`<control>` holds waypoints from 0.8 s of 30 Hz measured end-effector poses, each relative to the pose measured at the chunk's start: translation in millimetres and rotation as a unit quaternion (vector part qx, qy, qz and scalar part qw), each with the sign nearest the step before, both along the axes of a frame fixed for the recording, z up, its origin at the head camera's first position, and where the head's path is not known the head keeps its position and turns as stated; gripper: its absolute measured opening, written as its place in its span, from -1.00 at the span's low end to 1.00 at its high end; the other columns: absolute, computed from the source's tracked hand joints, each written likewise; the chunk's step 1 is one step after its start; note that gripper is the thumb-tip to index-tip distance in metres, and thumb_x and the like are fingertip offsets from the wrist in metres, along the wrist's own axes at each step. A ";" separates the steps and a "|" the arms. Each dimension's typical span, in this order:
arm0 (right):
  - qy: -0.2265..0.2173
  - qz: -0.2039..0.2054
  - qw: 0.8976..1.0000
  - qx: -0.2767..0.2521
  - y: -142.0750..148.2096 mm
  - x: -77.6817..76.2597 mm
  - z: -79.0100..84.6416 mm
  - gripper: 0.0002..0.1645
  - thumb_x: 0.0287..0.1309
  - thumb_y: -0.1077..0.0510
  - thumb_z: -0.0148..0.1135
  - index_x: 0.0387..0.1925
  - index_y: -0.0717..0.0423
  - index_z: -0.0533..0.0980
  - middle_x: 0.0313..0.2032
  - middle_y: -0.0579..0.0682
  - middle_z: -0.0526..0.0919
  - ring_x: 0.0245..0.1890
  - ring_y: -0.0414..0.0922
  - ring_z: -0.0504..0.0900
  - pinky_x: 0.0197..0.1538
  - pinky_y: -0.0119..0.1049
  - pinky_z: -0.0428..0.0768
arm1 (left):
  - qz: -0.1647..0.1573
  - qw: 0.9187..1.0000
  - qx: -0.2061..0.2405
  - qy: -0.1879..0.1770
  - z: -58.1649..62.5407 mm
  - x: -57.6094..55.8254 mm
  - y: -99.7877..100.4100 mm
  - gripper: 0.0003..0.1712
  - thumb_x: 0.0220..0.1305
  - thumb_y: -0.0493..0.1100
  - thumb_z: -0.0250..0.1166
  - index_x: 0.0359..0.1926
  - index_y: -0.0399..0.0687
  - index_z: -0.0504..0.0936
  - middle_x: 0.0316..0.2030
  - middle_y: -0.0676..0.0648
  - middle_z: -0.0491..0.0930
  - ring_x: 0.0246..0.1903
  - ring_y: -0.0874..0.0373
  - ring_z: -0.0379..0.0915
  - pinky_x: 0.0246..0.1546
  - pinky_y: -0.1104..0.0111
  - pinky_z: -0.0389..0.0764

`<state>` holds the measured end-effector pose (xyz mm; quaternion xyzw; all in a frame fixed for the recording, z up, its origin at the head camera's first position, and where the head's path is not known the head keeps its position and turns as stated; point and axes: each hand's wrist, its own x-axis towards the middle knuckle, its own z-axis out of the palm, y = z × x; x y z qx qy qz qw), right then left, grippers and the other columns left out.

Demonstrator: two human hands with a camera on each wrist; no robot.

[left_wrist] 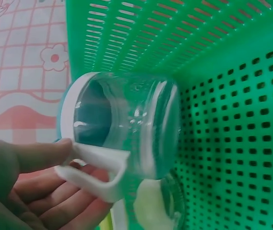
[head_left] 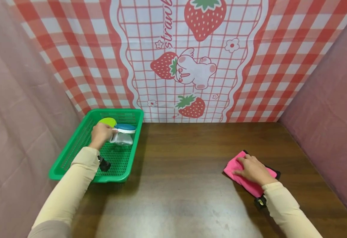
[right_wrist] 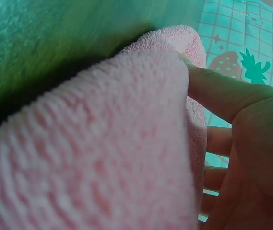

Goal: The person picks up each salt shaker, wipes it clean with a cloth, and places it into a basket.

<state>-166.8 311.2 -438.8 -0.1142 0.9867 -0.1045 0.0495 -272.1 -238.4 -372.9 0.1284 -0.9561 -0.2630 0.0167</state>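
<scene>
My left hand [head_left: 101, 134] is inside the green basket [head_left: 136, 145], its thumb and fingers pinching the white handle [left_wrist: 110, 165] of a clear jar [left_wrist: 136, 115]. This jar has a blue lid [head_left: 125, 127] with a white rim and is tilted on its side in the left wrist view. Beside it is a second clear container with a lime-green lid [head_left: 109, 121], partly hidden by the hand. On the right of the table, my right hand [head_left: 255, 169] grips a folded pink cloth [head_left: 236, 165] with dark edging. Thumb and fingers lie on either side of a fold in the right wrist view.
The basket stands at the left of the brown wooden table [head_left: 179, 172], close to the pale side curtain [head_left: 21, 99]. A strawberry-print cloth [head_left: 176, 89] hangs along the table's back edge. Another pink curtain [head_left: 328, 89] borders the right side.
</scene>
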 end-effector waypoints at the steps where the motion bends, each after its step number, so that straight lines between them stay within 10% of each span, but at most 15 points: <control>1: 0.001 -0.001 1.000 0.001 0.1 0.6 0.7 -0.23 0.00 -0.12 0.44 0.09 0.36 0.51 -0.01 0.37 0.51 -0.07 0.23 0.49 -0.08 0.15 0.55 | -0.010 1.000 -0.007 -0.001 0.5 -0.3 0.2 -0.62 0.18 -0.01 0.36 -0.24 -0.30 0.74 -0.21 -0.29 0.71 -0.24 -0.18 0.56 -0.38 0.19 0.52; 11: -0.018 -0.013 1.000 0.002 -0.6 1.6 2.3 -0.13 -0.03 -0.19 0.45 0.15 0.36 0.47 0.05 0.41 0.46 -0.02 0.26 0.44 -0.08 0.19 0.54 | -0.047 0.997 -0.018 -0.061 8.8 1.6 3.3 -0.75 0.13 -0.14 0.36 -0.47 -0.29 0.63 -0.70 -0.03 0.51 -0.65 0.09 0.52 -0.55 0.31 0.56; 24: -0.029 -0.004 0.999 0.017 -0.9 -0.9 1.2 0.00 -0.15 -0.23 0.51 0.18 0.36 0.43 0.00 0.38 0.46 -0.06 0.25 0.43 -0.08 0.16 0.54 | -0.057 0.993 -0.006 -0.104 3.7 2.0 1.2 -0.70 0.07 -0.15 0.42 -0.38 -0.37 0.62 -0.61 -0.10 0.59 -0.52 0.02 0.64 -0.49 0.34 0.51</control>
